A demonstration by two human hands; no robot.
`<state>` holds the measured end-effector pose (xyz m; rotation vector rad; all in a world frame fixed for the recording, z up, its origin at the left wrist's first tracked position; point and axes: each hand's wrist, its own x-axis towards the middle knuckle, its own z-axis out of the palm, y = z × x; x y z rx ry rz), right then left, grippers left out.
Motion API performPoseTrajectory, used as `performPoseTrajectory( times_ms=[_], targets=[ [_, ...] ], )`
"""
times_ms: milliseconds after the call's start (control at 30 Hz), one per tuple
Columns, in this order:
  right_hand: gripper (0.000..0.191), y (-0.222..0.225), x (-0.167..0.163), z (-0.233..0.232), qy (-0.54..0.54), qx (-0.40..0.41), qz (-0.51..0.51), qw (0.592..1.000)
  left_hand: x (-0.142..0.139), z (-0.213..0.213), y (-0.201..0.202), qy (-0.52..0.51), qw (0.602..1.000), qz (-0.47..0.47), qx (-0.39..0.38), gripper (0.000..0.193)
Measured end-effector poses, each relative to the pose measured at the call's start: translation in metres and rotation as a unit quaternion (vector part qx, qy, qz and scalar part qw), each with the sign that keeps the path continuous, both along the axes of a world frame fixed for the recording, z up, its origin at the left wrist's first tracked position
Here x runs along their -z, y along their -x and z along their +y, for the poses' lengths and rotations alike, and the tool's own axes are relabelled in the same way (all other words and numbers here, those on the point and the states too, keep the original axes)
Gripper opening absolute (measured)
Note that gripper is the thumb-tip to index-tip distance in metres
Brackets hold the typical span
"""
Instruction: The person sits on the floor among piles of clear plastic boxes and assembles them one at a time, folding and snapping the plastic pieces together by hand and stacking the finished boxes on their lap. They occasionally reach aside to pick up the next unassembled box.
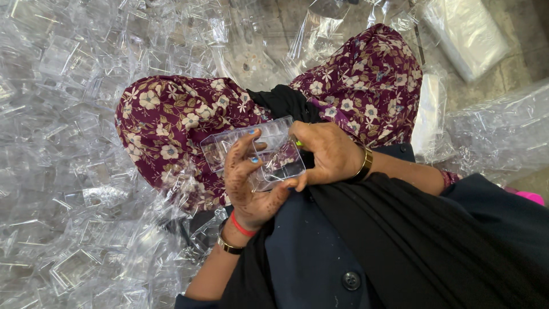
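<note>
1. Left hand (249, 183): patterned with dark henna, blue polish on the nails, a red band and a dark bangle at the wrist. Its fingers are curled over the front of a clear plastic box (260, 153), with the thumb against the near face; it is grasping the box.
2. Right hand (326, 153): a gold bangle (365, 165) sits at the wrist. It is closed on the right end of the same clear plastic box, the thumb pressing the lower right corner and the fingers wrapped behind the upper edge.
3. Clear plastic box: a small, transparent, rectangular container held between both hands, tilted, above the lap and just in front of the person's dark garment (400, 246). Whether its lid is fully seated cannot be told.
4. Lap: covered by a maroon floral fabric (171, 120) over both knees; a black cloth (283, 100) lies between them, directly behind the box.
5. Heap of clear plastic boxes (63, 143): many loose, transparent pieces of the same kind fill the whole left side of the view, reaching up to the left knee.
6. Clear plastic sheeting (497, 137): crumpled film lies to the right of the right knee, on the floor.
7. Wrapped flat stack (466, 34): a pale bundle in clear film lies at the upper right, well apart from the hands.
</note>
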<state>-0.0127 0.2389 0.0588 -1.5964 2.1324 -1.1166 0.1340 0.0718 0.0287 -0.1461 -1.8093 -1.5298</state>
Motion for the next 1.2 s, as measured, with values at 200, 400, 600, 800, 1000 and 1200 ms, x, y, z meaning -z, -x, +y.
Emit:
performPoseTrajectory(
  times_ms=[200,400,600,800,1000,1200],
  targets=[
    [0.085,0.000,0.005,0.001,0.014,-0.025,0.050,0.998,-0.001,-0.005,-0.003,0.051,0.998,0.014,-0.016,0.061],
    [0.080,-0.003,0.004,0.001,0.030,-0.018,0.079,0.996,-0.005,-0.011,-0.006,0.139,0.988,-0.007,-0.059,0.059],
    [0.075,-0.002,0.005,0.000,0.005,-0.016,0.076,0.997,-0.007,-0.010,-0.007,0.140,0.988,-0.021,-0.068,0.058],
    [0.054,-0.002,0.004,-0.001,-0.001,-0.022,0.085,0.996,-0.007,-0.009,-0.004,0.186,0.972,0.008,-0.145,0.060],
    [0.068,0.001,-0.002,-0.001,0.055,-0.017,0.091,0.994,-0.008,-0.011,-0.003,0.151,0.985,0.012,-0.086,0.055],
    [0.072,0.003,0.005,0.000,0.034,-0.026,0.088,0.995,-0.014,-0.013,-0.005,0.201,0.975,-0.011,-0.096,0.054]
  ],
)
